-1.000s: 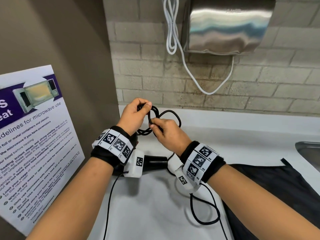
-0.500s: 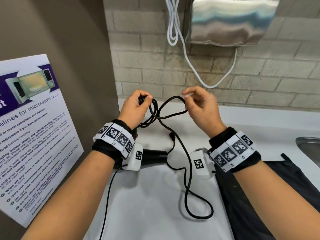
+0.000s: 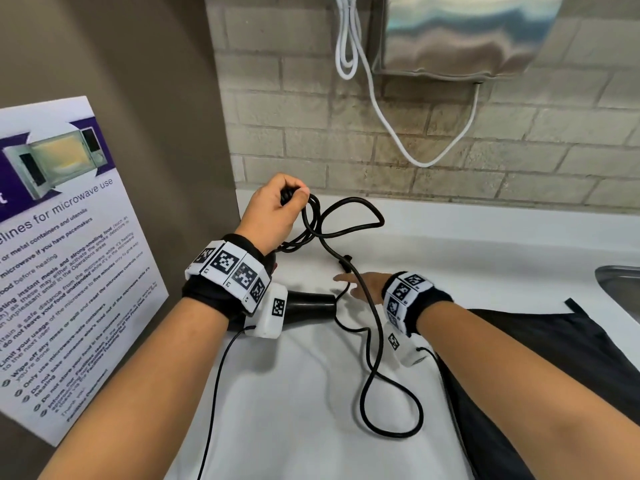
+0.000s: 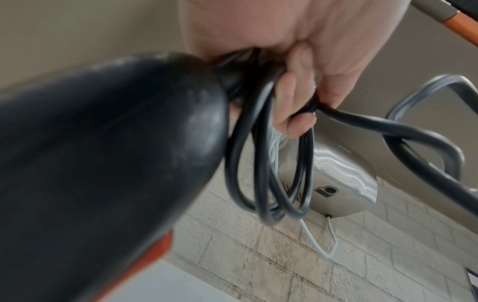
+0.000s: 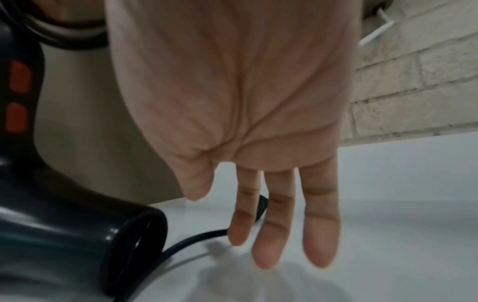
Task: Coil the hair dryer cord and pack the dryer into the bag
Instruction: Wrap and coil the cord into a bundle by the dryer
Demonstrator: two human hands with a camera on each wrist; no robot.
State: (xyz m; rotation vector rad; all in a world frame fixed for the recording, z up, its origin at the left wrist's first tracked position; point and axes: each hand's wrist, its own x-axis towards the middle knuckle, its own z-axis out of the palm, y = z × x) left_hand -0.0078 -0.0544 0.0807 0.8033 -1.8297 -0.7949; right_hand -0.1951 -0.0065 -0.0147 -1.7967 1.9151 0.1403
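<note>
Above the white table [image 3: 298, 393], the left hand [image 3: 273, 213] keeps its fingers clamped on the coiled cord [image 3: 346, 216]; the right hand [image 3: 363, 287], fingers now apart, has released the loop and reaches down for more slack beside the dryer [image 3: 311, 303].

- the hair dryer [image 3: 308, 303] lies on the counter [image 3: 277, 410], under the left wrist.
- the cord [image 3: 374, 368] lies in loops right of it.
- the bag [image 3: 554, 358] lies right of the cord.
- the sink [image 3: 620, 285] is far right.
</note>
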